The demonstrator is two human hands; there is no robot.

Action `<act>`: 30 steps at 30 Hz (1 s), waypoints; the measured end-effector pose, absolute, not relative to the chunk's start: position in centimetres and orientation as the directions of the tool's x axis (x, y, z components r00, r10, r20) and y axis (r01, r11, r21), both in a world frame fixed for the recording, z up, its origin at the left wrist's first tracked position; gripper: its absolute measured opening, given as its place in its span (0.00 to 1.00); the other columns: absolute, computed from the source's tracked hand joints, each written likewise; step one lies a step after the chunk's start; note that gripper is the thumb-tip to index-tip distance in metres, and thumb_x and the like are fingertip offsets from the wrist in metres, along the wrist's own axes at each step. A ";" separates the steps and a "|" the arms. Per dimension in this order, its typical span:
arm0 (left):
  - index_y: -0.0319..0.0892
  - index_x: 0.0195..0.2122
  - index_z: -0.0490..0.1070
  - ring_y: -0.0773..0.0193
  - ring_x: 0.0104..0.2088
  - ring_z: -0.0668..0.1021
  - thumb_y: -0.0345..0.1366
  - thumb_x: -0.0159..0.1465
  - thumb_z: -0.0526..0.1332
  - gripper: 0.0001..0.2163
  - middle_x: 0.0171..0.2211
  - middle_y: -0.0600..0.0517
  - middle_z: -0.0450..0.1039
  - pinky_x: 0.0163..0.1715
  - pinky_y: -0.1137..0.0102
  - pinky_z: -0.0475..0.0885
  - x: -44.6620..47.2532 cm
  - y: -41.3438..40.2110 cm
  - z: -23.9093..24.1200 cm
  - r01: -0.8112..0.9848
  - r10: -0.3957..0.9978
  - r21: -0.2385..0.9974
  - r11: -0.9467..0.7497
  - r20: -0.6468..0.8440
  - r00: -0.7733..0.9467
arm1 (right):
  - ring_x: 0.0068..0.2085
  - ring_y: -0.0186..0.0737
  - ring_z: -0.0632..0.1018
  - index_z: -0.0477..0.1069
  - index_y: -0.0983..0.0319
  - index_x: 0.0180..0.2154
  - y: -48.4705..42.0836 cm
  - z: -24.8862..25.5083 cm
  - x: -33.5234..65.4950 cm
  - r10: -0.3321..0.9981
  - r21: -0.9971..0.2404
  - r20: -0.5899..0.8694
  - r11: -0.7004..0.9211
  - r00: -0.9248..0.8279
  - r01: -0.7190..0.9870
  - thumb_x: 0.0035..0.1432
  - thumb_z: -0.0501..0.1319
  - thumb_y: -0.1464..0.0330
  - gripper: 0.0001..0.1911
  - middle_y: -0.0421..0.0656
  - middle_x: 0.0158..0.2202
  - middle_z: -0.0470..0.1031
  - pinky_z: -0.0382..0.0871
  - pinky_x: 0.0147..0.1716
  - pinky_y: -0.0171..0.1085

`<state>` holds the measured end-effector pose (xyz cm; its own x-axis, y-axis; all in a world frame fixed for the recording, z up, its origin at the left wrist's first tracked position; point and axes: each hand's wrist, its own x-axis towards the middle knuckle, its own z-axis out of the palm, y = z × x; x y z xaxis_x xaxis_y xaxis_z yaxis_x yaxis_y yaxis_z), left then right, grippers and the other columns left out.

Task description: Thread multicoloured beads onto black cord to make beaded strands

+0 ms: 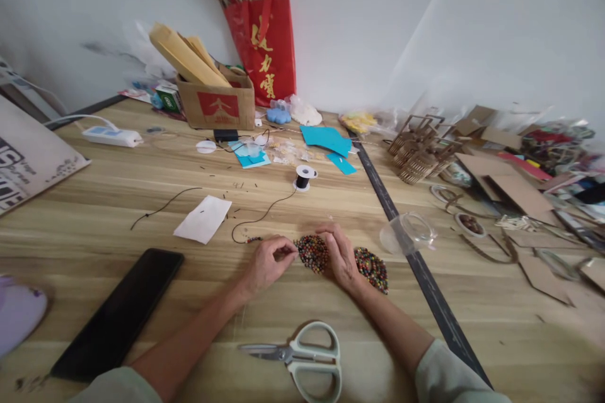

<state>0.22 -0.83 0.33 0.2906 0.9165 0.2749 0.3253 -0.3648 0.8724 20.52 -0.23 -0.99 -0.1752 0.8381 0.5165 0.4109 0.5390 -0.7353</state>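
Note:
A heap of small multicoloured beads (312,254) lies on the wooden table between my hands. My left hand (270,261) is closed in a pinch at the heap's left edge, on what looks like the beaded cord (254,240), a few of whose beads show behind that hand. The cord's thin black length curves back to a white spool (302,179) wound with black cord. Resting over the right side of the heap, my right hand (341,258) has its fingers stretched out. More beads (372,269) lie to the right of its wrist. Just what lies under the right palm is hidden.
Scissors (307,356) with pale green handles lie in front of me. A black phone-like slab (120,312) and white paper (203,219) are at left. A clear plastic cup (399,234) lies right, near woven baskets (418,154). Behind stand a cardboard box (189,104) and a red bag (278,38).

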 end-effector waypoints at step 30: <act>0.38 0.28 0.73 0.66 0.29 0.75 0.28 0.57 0.59 0.04 0.27 0.52 0.75 0.32 0.74 0.68 0.1 -0.5 0.0 0.373 0.930 0.888 -0.268 0.138 0.340 | 0.45 0.46 0.71 0.69 0.61 0.40 0.0 -0.7 19.6 0.734 -0.543 0.525 0.679 -0.431 0.494 0.58 0.55 0.76 0.09 0.48 0.40 0.71 0.68 0.45 0.46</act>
<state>0.14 -0.54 0.04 0.3400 0.9303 0.1378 0.3727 -0.2678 0.8885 19.63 0.02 -0.68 -0.4313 0.7340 0.5246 0.4940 0.6787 -0.5434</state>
